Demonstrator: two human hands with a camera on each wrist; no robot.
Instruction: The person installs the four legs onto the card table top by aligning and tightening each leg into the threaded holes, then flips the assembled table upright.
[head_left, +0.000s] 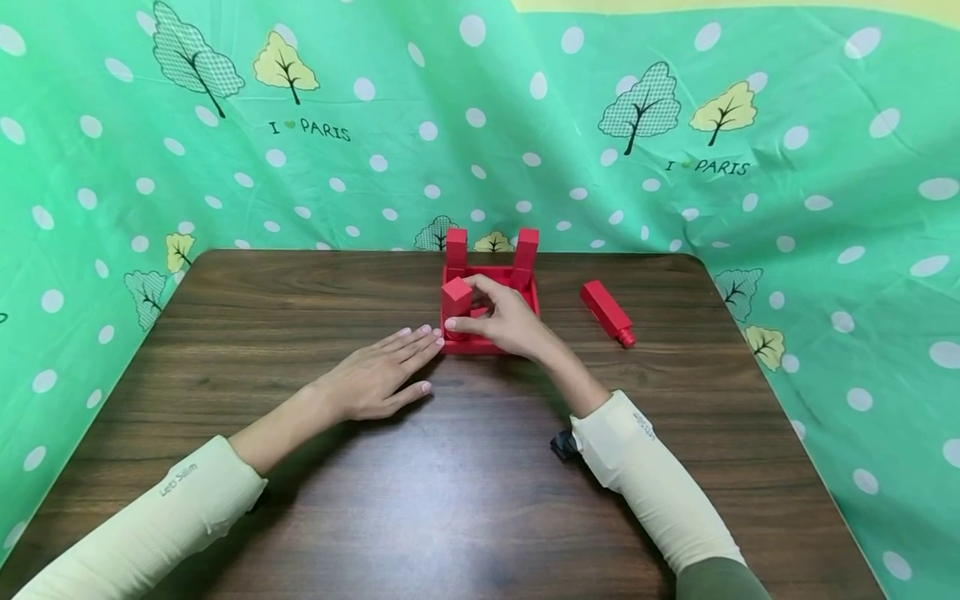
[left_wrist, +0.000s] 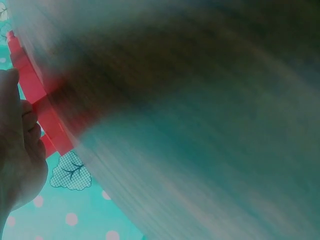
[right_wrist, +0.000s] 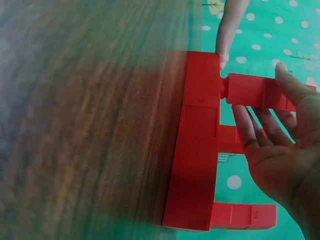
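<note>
A red square frame (head_left: pixel 487 346) lies on the table with red block legs standing at its corners. My right hand (head_left: pixel 513 321) pinches the red leg (head_left: pixel 457 293) at the near left corner between thumb and fingers. In the right wrist view, a narrow neck of that held leg (right_wrist: pixel 250 90) shows between its body and the frame's side (right_wrist: pixel 195 150). Two other legs, the far left one (head_left: pixel 457 250) and the far right one (head_left: pixel 527 250), stand upright. My left hand (head_left: pixel 375 379) lies flat, fingers straight, fingertips right at the frame's near left corner.
A loose red leg (head_left: pixel 606 312) with a round stepped end lies on the table right of the frame. The brown wooden table (head_left: pixel 465 500) backs onto a green dotted cloth (head_left: pixel 480 150). A small black object (head_left: pixel 564 445) sits by the right sleeve.
</note>
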